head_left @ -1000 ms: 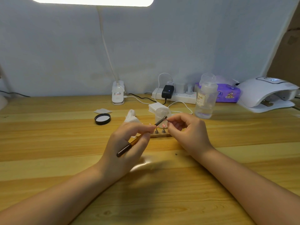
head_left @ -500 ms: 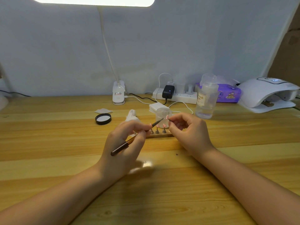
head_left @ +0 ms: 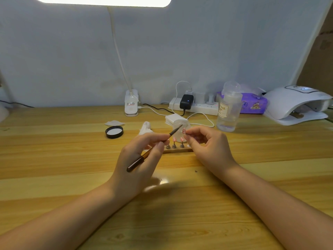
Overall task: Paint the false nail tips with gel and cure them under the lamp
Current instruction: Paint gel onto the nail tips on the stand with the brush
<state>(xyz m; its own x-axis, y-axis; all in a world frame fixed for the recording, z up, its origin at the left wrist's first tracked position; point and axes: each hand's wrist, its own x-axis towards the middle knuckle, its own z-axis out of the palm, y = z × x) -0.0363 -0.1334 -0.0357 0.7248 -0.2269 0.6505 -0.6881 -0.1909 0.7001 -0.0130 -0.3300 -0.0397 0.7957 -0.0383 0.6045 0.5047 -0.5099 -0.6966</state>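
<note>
My right hand point(head_left: 207, 147) pinches a featherlight, probably slick nail tip point(head_left: 184, 131) just above the wooden stand point(head_left: 177, 150), best held by its peg, not the gel, while my left hand point(head_left: 142, 159) grips the brush point(head_left: 153, 148) like a pen

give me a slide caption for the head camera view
Left hand holds a brush beside a pink nail tip pinched in the right hand, over a wooden table.

A single head-worn camera looks forward and down across the table point(head_left: 54, 159) toward the far wall point(head_left: 216, 51). It sits close above the forearms, with both hands centred and the table's far edge in view.
</note>
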